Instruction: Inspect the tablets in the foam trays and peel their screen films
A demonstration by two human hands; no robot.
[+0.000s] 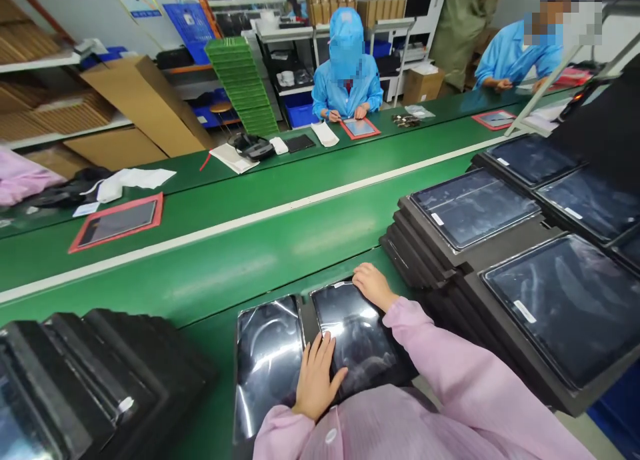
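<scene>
Two black tablet screens lie side by side in a black foam tray [309, 317] in front of me. The left tablet screen [267, 353] has a shiny clear film. On the right tablet screen [357, 340] a small white label shows at the top edge. My left hand [317, 373] rests flat with fingers stretched, across the inner edge of the right screen. My right hand [374, 285] curves over the top right corner of that same screen, its fingertips at the far edge; whether they grip it is hard to see.
Stacked black foam trays with screens [475, 207] rise at my right. More black trays [100, 380] are piled at my left. Beyond runs the green conveyor belt [280, 240], carrying a screen on a red mat [120, 223]. Two co-workers in blue [347, 80] sit across.
</scene>
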